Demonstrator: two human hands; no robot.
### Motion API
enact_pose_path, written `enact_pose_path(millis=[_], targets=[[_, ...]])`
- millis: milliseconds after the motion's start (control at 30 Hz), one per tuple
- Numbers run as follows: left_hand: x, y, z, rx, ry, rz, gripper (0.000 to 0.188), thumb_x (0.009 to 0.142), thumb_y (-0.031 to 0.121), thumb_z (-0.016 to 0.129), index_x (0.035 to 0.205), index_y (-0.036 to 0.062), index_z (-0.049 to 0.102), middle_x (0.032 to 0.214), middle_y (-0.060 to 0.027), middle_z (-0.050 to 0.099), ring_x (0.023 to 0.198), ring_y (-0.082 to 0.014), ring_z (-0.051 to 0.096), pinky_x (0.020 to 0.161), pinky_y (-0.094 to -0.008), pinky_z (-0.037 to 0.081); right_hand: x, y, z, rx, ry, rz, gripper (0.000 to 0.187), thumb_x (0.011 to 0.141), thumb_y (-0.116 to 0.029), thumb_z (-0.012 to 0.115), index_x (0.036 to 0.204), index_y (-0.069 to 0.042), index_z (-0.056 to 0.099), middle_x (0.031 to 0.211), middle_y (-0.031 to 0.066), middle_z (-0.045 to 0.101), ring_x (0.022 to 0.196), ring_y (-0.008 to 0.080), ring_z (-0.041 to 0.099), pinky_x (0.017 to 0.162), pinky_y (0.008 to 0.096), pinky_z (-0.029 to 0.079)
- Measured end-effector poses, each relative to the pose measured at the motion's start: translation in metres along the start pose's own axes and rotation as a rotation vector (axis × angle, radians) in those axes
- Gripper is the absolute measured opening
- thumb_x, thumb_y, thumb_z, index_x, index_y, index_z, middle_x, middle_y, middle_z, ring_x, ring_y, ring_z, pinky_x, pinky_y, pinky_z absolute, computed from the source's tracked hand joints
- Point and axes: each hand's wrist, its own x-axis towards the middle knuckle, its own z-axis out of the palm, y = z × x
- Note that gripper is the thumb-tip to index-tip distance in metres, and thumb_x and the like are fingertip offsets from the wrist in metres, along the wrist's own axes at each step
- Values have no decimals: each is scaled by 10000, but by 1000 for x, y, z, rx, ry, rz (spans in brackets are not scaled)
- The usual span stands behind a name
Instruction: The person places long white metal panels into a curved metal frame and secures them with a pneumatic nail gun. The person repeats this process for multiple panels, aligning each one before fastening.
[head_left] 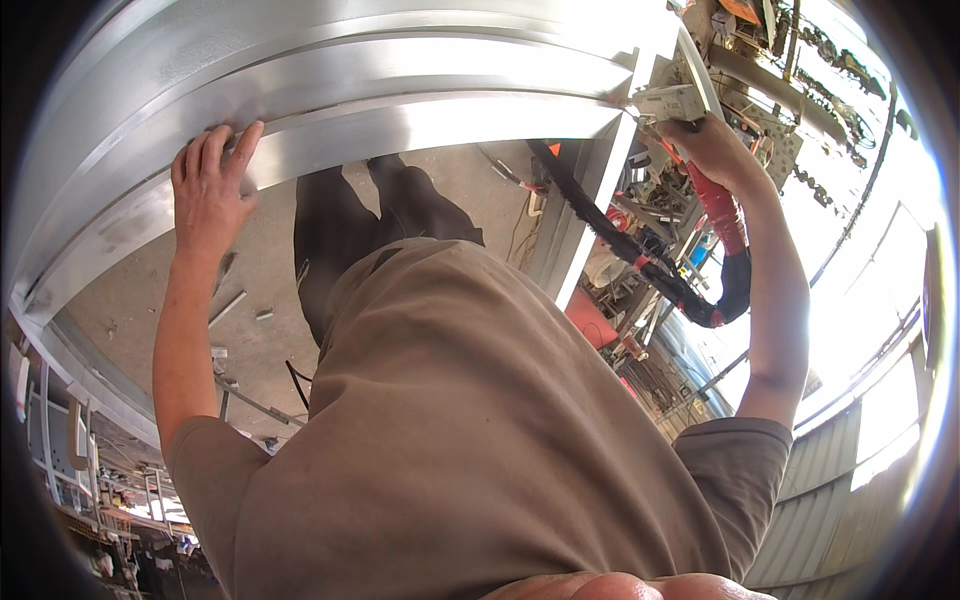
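A large frame of shiny metal bars [340, 133] spans the upper part of the head view, with seams between its bars. My left hand [212, 180] lies on the near bar at the left, fingers stretched over its edge, holding nothing. At the frame's upper right corner, my right hand [722, 158] is closed round a torch-like hand tool [668, 103] with a pale, blocky front end. From below that hand a red-wrapped hose [716, 205] runs down into a thick black sleeve [655, 275]. Glare and the fingers hide most of the tool's grip.
The hose loops back under the frame's right side bar [598, 210]. Metal offcuts [228, 308] lie on the concrete floor [130, 300]. Cluttered shelving with tools and scrap [640, 210] stands to the right. A corrugated wall [820, 500] is at the lower right.
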Motion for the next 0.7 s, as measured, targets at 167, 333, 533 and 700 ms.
enact_pose_path(millis=[167,333,533,700], targets=[[0,-1,1,-1,7,7,1014,660,106,880,1559,303,453,1354,-79,485,1304,-308,497,1127,-503,395,-3,-3,1,25,31,-31,469,932,-447,645,1113,-20,706,850,117,723,725,210,701,676,370,551],[0,-1,1,0,10,7,1013,654,101,874,1556,299,457,1354,-82,489,1302,-310,498,1127,-504,393,-3,-2,1,42,9,-12,462,928,-440,651,1106,-18,707,842,111,722,718,210,699,678,369,551],[0,-1,2,-3,21,6,1008,651,97,868,1552,299,464,1355,-80,497,1302,-311,501,1124,-503,396,1,-3,-1,-28,-9,-34,484,957,-439,681,1198,-20,702,844,89,716,673,168,681,633,342,546],[0,-1,2,-9,27,5,1010,651,94,867,1553,304,465,1360,-81,499,1306,-309,501,1126,-501,395,-3,-7,0,-3,19,-74,461,910,-437,641,1056,-5,707,835,114,713,751,222,686,725,376,522]])
